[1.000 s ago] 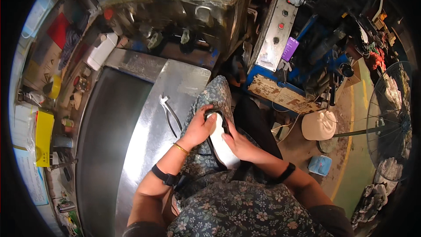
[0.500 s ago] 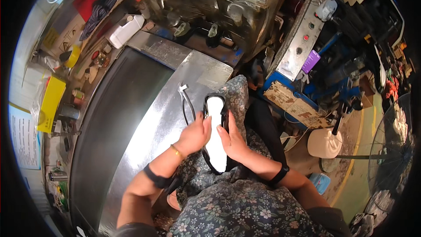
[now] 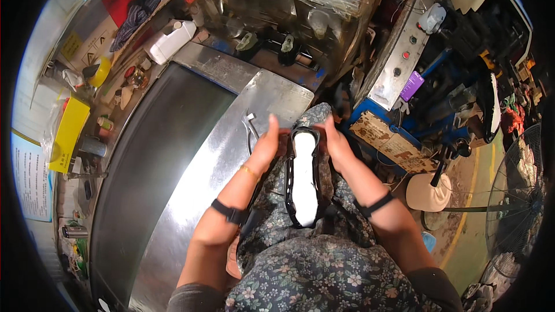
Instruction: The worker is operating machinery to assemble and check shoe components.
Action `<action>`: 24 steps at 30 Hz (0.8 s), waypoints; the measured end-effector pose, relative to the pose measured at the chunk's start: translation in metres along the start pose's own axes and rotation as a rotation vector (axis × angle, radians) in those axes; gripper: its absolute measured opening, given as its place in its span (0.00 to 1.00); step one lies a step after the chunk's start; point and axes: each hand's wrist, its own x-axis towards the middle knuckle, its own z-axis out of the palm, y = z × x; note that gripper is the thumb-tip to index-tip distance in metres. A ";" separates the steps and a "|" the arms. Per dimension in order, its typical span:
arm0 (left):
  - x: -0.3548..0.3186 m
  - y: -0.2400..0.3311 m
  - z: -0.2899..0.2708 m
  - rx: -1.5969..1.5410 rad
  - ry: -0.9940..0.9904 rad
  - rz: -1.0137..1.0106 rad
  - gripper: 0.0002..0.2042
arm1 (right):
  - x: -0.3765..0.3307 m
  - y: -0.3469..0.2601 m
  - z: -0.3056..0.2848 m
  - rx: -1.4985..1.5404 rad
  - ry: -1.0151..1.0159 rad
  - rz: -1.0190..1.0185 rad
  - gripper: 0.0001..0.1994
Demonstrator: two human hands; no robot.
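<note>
The shoe (image 3: 303,176), a black upper with its white sole turned up, now lies lengthwise on the person's lap, toe end pointing away toward the metal table (image 3: 214,162), and both hands have moved up to that far end. The left hand (image 3: 267,141) presses its palm against the left side of the toe with fingers stretched nearly straight and spread, not curled round anything; the right hand (image 3: 335,138) mirrors it on the right side, fingers likewise extended and flat against the edge. A second ago the hands were wrapped over the middle of the shoe, covering much of the sole; half a second ago they had slid to its sides. Judging by this, gripping has given way to squeezing the toe between two open palms. The metal tool (image 3: 250,127) lies untouched on the table just beside the left hand.
</note>
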 end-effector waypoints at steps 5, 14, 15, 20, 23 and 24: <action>0.005 0.011 0.019 0.847 0.088 0.265 0.28 | 0.006 -0.018 0.035 -0.930 0.088 -0.502 0.15; -0.062 -0.039 -0.006 0.317 -0.205 0.206 0.18 | 0.034 0.004 0.018 -0.312 -0.301 -0.499 0.13; -0.084 -0.038 -0.010 0.276 -0.313 0.106 0.20 | 0.033 0.002 0.013 -0.199 -0.302 -0.359 0.14; -0.115 -0.082 0.004 -0.484 -0.586 -0.231 0.26 | 0.026 -0.016 0.023 0.122 -0.333 -0.077 0.17; -0.108 -0.074 0.003 -0.556 -0.566 -0.171 0.28 | 0.037 -0.021 0.009 -0.036 -0.248 -0.250 0.20; -0.105 -0.069 -0.004 -0.667 -0.549 -0.213 0.27 | 0.050 -0.018 -0.014 -0.183 -0.174 -0.416 0.21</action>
